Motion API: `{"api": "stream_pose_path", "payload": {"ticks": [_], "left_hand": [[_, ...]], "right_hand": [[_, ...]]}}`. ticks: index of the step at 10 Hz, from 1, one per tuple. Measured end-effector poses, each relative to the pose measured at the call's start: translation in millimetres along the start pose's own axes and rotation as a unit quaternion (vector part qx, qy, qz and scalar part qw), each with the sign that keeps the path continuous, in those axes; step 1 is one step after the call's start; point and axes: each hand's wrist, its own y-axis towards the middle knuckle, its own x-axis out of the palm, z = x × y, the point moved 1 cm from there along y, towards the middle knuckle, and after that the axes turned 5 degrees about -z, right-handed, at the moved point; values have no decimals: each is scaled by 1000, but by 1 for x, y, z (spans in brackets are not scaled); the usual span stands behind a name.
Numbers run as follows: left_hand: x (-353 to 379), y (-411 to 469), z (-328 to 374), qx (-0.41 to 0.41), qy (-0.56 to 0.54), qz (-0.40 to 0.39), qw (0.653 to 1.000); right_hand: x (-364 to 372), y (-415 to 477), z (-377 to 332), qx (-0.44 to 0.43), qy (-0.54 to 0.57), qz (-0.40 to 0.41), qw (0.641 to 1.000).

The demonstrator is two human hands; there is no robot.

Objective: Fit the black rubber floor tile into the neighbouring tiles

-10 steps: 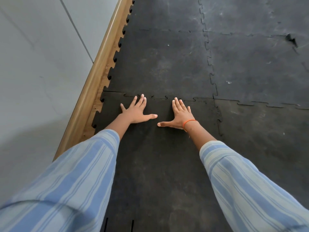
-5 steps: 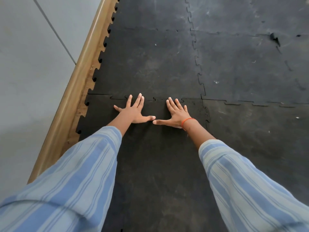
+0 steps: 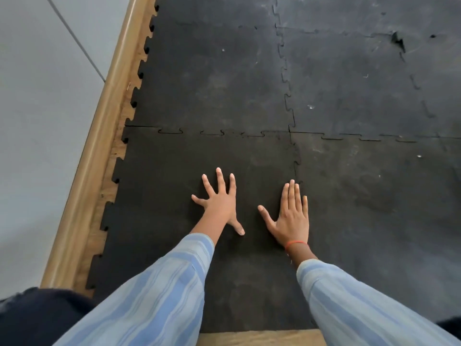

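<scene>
Our left hand [image 3: 219, 203] and right hand [image 3: 290, 216], both spread flat, have slid back from the far seam [image 3: 224, 133], so we judge the black rubber floor tile [image 3: 174, 171] locked there.

A wooden floor [image 3: 259, 337] is being covered by black rubber tiles with puzzle-cut edges. The nearest tile [image 3: 174, 196] is lying flat, its far edge being met by the tile beyond [image 3: 212, 78] along a seam with small gaps showing. Its right edge is being met by another tile [image 3: 374, 208]. Bare wood is being left exposed beside the skirting board [image 3: 99, 136] and at the near edge.
</scene>
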Motion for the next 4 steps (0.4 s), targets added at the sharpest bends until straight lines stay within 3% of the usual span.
{"api": "stream_pose_path", "payload": {"ticks": [3, 4], "left_hand": [[8, -5, -9, 44, -26, 31, 998], [16, -15, -22, 51, -39, 108, 992]], "right_hand": [[-2, -6, -3, 37, -5, -17, 999], [-16, 9, -15, 75, 6, -105, 992]]}}
